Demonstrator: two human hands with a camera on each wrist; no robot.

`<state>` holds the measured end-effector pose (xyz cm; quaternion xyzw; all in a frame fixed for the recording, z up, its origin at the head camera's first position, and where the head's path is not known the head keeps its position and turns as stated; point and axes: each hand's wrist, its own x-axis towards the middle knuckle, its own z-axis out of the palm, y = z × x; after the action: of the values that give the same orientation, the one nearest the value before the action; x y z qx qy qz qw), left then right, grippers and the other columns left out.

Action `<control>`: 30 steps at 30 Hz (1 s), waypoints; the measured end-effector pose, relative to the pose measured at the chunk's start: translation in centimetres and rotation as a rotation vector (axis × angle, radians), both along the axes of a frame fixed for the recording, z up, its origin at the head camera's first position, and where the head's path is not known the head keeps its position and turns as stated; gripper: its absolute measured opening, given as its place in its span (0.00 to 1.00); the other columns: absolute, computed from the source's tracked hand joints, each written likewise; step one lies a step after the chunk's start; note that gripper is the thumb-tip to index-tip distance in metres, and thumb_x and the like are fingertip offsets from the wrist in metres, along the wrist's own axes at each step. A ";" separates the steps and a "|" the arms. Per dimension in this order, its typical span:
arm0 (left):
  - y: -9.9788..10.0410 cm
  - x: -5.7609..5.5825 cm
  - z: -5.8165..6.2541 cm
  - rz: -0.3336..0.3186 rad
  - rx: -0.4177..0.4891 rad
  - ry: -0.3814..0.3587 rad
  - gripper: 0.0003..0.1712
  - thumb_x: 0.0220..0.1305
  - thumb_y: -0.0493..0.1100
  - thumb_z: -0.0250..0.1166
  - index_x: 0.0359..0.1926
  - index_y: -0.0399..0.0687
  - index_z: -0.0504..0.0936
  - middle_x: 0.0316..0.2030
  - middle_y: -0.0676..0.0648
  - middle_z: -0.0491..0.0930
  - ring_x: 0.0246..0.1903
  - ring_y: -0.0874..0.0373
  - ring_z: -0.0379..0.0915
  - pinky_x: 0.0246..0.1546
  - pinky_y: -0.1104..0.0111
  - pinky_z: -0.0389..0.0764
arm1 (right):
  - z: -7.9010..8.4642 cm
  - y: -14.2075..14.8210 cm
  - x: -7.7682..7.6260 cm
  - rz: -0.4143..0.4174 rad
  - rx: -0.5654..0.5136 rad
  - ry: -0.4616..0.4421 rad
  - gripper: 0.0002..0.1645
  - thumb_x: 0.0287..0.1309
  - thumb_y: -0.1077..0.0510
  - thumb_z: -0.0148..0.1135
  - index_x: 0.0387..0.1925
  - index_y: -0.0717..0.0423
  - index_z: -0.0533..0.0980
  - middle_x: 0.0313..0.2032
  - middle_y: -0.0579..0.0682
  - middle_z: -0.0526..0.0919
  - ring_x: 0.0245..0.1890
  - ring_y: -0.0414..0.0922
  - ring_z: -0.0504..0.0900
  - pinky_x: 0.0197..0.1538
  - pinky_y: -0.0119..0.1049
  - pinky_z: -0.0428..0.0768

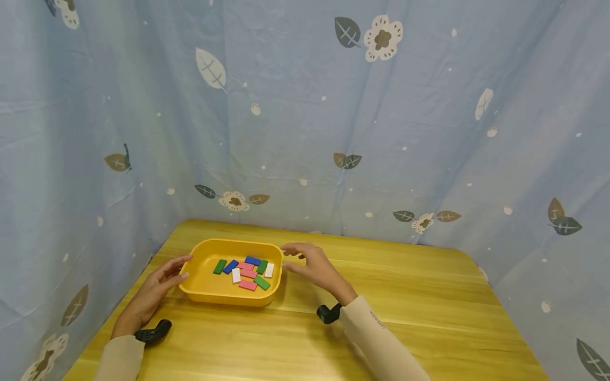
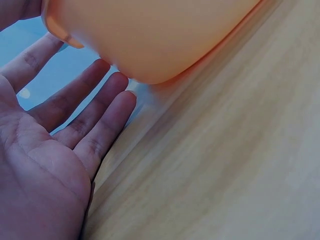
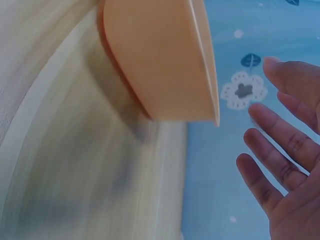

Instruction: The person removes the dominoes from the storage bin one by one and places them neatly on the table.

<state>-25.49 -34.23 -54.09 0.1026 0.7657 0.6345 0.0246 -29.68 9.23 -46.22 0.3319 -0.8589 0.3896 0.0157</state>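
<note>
A yellow plastic tray (image 1: 226, 299) sits at the left of the table, holding several small blocks, among them a pink block (image 1: 248, 285), a blue block (image 1: 231, 266), a green block (image 1: 220, 266) and a white block (image 1: 236, 275). My left hand (image 1: 153, 290) is at the tray's left end, fingers fairly straight. In the left wrist view its fingertips (image 2: 129, 97) lie close against the tray wall (image 2: 150, 40); firm contact cannot be made out. Off the tray's right end, my right hand (image 1: 312, 265) holds nothing; the right wrist view shows its spread fingers (image 3: 272, 145) apart from the wall.
The wooden table (image 1: 405, 296) extends to the right and in front of the tray. A blue patterned curtain (image 1: 305, 132) hangs behind the table and along its sides. Dark devices are strapped at both wrists, such as the left wrist device (image 1: 154, 332).
</note>
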 end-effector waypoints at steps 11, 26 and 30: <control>0.0 0.0 0.0 -0.002 -0.001 0.016 0.32 0.79 0.47 0.58 0.78 0.47 0.63 0.72 0.55 0.61 0.64 0.76 0.58 0.56 0.84 0.66 | -0.1 -3.7 -0.1 0.083 0.005 -0.025 0.27 0.66 0.54 0.71 0.65 0.50 0.78 0.53 0.47 0.86 0.55 0.52 0.82 0.57 0.49 0.80; -0.1 0.1 -0.1 0.003 -0.002 0.023 0.32 0.79 0.47 0.59 0.78 0.47 0.63 0.72 0.55 0.62 0.63 0.76 0.58 0.56 0.85 0.67 | -0.9 -7.5 0.2 0.176 0.102 -0.037 0.29 0.63 0.57 0.73 0.65 0.54 0.78 0.59 0.50 0.83 0.53 0.46 0.83 0.54 0.40 0.82; -0.1 0.1 0.1 -0.006 0.006 0.015 0.33 0.79 0.46 0.59 0.78 0.47 0.62 0.73 0.54 0.60 0.64 0.75 0.57 0.56 0.84 0.66 | -1.0 -8.3 0.2 0.178 0.134 -0.020 0.28 0.63 0.58 0.73 0.64 0.55 0.79 0.55 0.51 0.85 0.50 0.46 0.84 0.51 0.36 0.83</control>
<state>-25.42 -34.37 -54.00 0.1098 0.7637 0.6358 0.0206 -29.50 0.90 -47.19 0.4033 -0.8504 0.3343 -0.0496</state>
